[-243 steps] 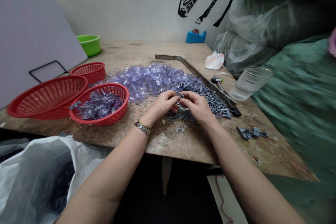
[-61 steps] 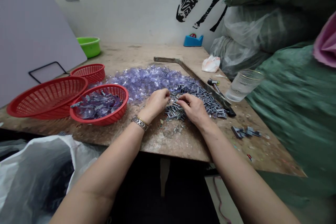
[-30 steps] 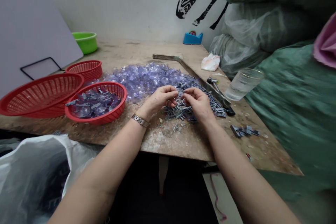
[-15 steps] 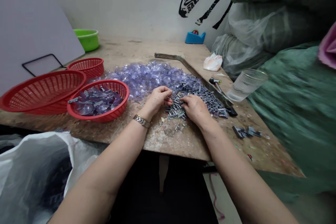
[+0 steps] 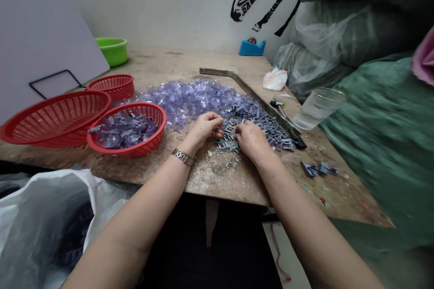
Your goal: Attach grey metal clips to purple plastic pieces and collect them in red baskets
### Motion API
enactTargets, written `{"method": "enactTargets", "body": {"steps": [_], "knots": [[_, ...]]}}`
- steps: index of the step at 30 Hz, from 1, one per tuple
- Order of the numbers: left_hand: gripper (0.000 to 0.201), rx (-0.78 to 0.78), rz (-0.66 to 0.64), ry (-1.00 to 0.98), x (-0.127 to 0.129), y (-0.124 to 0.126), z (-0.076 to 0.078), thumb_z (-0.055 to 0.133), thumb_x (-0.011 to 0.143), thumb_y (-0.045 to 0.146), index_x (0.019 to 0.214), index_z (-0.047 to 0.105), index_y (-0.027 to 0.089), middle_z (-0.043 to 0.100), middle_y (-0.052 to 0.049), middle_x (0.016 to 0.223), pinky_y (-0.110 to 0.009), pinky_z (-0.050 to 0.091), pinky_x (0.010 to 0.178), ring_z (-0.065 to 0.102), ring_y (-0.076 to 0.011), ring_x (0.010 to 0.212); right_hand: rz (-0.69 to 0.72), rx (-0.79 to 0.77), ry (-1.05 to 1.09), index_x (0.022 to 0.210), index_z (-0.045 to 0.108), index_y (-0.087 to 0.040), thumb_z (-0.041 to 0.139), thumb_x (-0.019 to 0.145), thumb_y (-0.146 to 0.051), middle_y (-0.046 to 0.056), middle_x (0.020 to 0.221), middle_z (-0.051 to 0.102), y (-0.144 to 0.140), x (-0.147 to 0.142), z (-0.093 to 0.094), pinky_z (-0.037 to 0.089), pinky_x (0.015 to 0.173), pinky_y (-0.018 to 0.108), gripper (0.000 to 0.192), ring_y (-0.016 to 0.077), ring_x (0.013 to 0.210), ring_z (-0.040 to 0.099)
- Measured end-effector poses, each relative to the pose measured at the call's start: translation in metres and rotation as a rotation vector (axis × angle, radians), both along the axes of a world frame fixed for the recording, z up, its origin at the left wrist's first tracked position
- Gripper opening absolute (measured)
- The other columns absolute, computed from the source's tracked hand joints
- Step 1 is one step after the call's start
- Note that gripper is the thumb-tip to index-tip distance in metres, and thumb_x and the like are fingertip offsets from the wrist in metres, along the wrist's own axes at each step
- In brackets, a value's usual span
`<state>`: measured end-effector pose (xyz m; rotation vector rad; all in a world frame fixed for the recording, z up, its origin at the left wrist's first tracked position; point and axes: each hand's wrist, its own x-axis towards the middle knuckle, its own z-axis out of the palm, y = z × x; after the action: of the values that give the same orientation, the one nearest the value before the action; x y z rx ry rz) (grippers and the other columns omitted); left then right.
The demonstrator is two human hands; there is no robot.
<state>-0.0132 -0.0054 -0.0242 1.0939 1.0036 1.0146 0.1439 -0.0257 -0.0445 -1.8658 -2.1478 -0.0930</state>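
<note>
My left hand [image 5: 206, 128], with a metal watch [image 5: 182, 156] on its wrist, is closed in a pinch over the near edge of a heap of small grey plastic pieces [image 5: 273, 131]. A thin sliver shows at its fingertips, too small to name. Just to the right, my right hand [image 5: 252, 141] is curled with thumb and fingers pressed together; whatever they hold is hidden. A short gap separates the two hands. Behind them spreads a pile of clear purple plastic parts [image 5: 190, 97]. To the left, a red basket [image 5: 162, 131] contains purple parts with grey pieces.
Two more red baskets [image 5: 57, 119] stand at the left, near a green basin [image 5: 117, 52]. A bent metal strip [image 5: 252, 92] borders the heap. On the right are a glass of water [image 5: 317, 108], a hammer-like tool [image 5: 280, 107] and loose grey blocks [image 5: 317, 169].
My right hand has shifted very slightly and its fingers look more curled. My left hand stays almost in the same place.
</note>
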Motion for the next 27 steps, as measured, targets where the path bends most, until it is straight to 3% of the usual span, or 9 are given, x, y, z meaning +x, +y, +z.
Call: {"method": "enactTargets", "body": {"steps": [7,13,19,22,27], "knots": [[0.014,-0.005,0.000,0.008,0.000,-0.002,0.001,0.054,0.085,0.011,0.072,0.049,0.014,0.054,0.004,0.060,-0.017,0.047,0.047,0.055,-0.0054,0.047,-0.052,-0.016,0.070,0.087,0.067,-0.019,0.060,0.080,-0.017,0.012,0.095,0.062,-0.005,-0.001,0.009,0.043,0.074,0.033,0.010,0.0244,0.085,0.060],[0.013,-0.030,-0.018,-0.010,-0.002,-0.003,0.002,0.055,0.085,0.009,0.074,0.050,0.013,0.054,0.004,0.059,-0.016,0.047,0.047,0.055,-0.0051,0.047,0.038,0.042,0.169,0.079,0.063,-0.020,0.053,0.080,-0.014,0.007,0.084,0.067,-0.006,0.004,0.010,0.041,0.071,0.032,0.011,0.0224,0.081,0.060],[0.013,-0.081,-0.102,-0.107,-0.006,-0.002,0.000,0.061,0.083,0.012,0.076,0.051,0.013,0.055,0.003,0.062,-0.016,0.049,0.050,0.057,-0.0054,0.050,0.037,0.142,0.779,0.089,0.065,-0.020,0.059,0.072,-0.022,0.001,0.073,0.064,0.003,0.010,0.008,0.046,0.070,0.032,0.018,0.0176,0.069,0.058],[0.013,-0.081,-0.180,-0.129,-0.007,-0.002,-0.002,0.063,0.083,0.015,0.077,0.051,0.012,0.058,0.002,0.066,-0.017,0.049,0.051,0.058,-0.0058,0.053,0.054,0.051,1.080,0.090,0.064,-0.021,0.058,0.070,-0.027,-0.002,0.068,0.058,0.005,0.010,0.008,0.048,0.061,0.031,0.021,0.0150,0.059,0.056],[0.013,-0.069,-0.284,-0.101,-0.006,-0.005,-0.003,0.063,0.083,0.017,0.077,0.053,0.012,0.061,0.000,0.071,-0.019,0.049,0.056,0.063,-0.0080,0.060,0.063,-0.087,1.313,0.077,0.055,-0.023,0.065,0.064,-0.029,-0.004,0.064,0.055,0.005,0.005,0.008,0.050,0.057,0.031,0.018,0.0159,0.057,0.060]]}}
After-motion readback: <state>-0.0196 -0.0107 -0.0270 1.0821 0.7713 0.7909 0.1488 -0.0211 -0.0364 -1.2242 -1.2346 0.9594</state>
